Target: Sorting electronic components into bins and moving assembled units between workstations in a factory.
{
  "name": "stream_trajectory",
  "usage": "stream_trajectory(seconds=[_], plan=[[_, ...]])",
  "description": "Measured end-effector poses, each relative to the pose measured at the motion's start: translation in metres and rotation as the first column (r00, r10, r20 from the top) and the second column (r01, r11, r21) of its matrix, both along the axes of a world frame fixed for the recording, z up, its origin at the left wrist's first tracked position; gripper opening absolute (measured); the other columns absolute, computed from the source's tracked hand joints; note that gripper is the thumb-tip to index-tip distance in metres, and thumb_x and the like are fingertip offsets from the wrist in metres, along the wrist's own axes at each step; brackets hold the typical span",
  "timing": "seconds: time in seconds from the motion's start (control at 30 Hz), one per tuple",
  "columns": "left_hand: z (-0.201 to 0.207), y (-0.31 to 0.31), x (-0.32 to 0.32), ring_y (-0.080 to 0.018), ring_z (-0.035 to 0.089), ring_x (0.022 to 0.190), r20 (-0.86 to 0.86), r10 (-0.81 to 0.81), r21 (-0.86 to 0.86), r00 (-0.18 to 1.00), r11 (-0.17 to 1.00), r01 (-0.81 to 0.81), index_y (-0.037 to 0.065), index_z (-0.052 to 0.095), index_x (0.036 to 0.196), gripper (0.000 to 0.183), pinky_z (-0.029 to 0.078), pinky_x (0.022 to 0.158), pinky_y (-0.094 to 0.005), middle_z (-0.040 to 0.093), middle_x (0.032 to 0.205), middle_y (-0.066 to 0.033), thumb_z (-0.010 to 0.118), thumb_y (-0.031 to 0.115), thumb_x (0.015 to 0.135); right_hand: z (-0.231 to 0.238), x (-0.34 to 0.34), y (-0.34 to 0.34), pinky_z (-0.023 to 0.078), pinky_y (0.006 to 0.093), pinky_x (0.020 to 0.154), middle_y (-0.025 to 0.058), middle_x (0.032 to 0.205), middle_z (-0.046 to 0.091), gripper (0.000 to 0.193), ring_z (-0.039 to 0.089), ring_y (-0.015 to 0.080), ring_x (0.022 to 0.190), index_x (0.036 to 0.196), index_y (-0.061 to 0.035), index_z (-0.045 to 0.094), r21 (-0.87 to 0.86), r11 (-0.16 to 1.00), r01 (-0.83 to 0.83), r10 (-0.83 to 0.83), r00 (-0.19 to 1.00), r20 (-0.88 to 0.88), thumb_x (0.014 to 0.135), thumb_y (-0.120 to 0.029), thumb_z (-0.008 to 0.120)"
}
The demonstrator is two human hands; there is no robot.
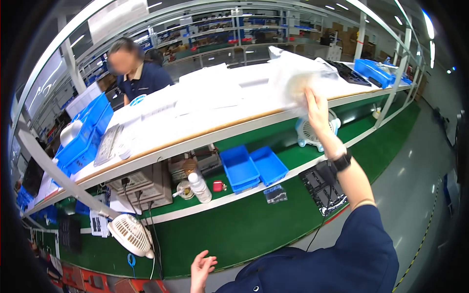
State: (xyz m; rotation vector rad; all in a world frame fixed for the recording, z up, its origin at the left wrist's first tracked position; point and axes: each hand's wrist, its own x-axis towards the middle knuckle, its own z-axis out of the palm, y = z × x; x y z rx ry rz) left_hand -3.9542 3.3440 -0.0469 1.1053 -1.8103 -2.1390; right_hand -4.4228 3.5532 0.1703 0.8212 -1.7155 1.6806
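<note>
My right hand point(316, 103) is stretched out over the upper shelf, its fingers closed on a clear plastic bag point(293, 73). The bag is smeared by motion, and what lies inside it cannot be made out. Low in the picture, my left hand point(202, 267) is raised near the green bench mat point(215, 246). Its fingers are loosely bent and apart, with nothing in them. White sheets point(210, 90) lie on the shelf to the left of the bag.
Blue bins point(239, 168) stand under the shelf, beside a white bottle point(199, 188) and a small fan point(312, 131). A beige fan point(129, 235) sits at the left. Another blue bin point(373, 72) is at the shelf's right end. Across the shelf is a person point(141, 75).
</note>
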Motion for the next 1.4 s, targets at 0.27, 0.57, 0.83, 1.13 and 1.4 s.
stream_trajectory(seconds=[0.27, 0.57, 0.83, 1.13, 1.4], plan=[[0.093, -0.014, -0.073, -0.0171, 0.053, 0.104, -0.414, -0.24, -0.165, 0.878, 0.969, 0.187, 0.007, 0.037, 0.13, 0.057, 0.046, 0.083, -0.0299, 0.054, 0.113, -0.009, 0.063, 0.023, 0.081, -0.063, 0.172, -0.015, 0.045, 0.0242, 0.048, 0.0006, 0.068, 0.056, 0.026, 0.052, 0.0079, 0.055, 0.105, -0.0043, 0.06, 0.081, 0.795, -0.601, 0.415, 0.636, 0.651, 0.091, -0.024, 0.049], [0.06, 0.006, -0.049, -0.0161, 0.062, 0.076, -0.224, -0.18, 0.161, 0.958, 0.962, 0.219, -0.003, 0.047, 0.114, 0.034, 0.052, 0.054, -0.0244, 0.06, 0.098, -0.0096, 0.055, 0.016, 0.087, -0.147, 0.254, -0.052, 0.05, 0.0251, 0.05, 0.0098, 0.074, 0.062, 0.057, 0.061, 0.0128, 0.058, 0.129, -0.0053, 0.036, 0.131, 0.181, -0.975, 0.475, 0.203, 0.856, 0.085, -0.035, 0.058], [0.017, -0.004, -0.025, -0.0239, 0.045, 0.115, -0.611, -0.175, 0.335, 0.772, 0.826, 0.453, 0.001, 0.06, 0.106, 0.029, 0.039, 0.093, -0.0375, 0.05, 0.119, -0.0172, 0.059, 0.018, 0.083, -0.189, 0.26, -0.054, 0.046, 0.0219, 0.058, 0.0047, 0.08, 0.063, 0.029, 0.058, 0.0099, 0.069, 0.097, -0.0033, 0.067, -0.474, 0.202, -0.857, 0.305, -0.404, 0.862, 0.077, 0.003, 0.046], [-0.022, 0.012, -0.004, -0.0271, 0.038, 0.122, -0.534, 0.285, 0.835, 0.796, 0.323, 0.445, 0.017, 0.021, 0.138, 0.067, 0.033, 0.099, -0.0452, 0.034, 0.135, -0.012, 0.058, 0.03, 0.084, -0.218, 0.257, -0.081, 0.038, 0.0245, 0.065, 0.0032, 0.07, 0.051, 0.013, 0.049, 0.014, 0.068, 0.068, -0.0007, 0.061, -0.256, 0.261, -0.931, 0.66, -0.021, 0.751, 0.073, -0.005, 0.049], [-0.018, 0.008, -0.04, -0.0137, 0.055, 0.095, -0.278, 0.152, 0.11, 0.948, 0.986, -0.125, 0.0, 0.046, 0.111, 0.046, 0.045, 0.082, -0.0274, 0.056, 0.103, -0.0071, 0.07, 0.004, 0.072, -0.196, 0.23, -0.075, 0.01, 0.0419, 0.109, 0.0143, 0.141, 0.024, 0.068, 0.007, 0.0256, 0.137, 0.131, -0.0086, 0.035, -0.072, -0.061, -0.996, 0.509, -0.093, 0.856, 0.069, -0.009, 0.063]])
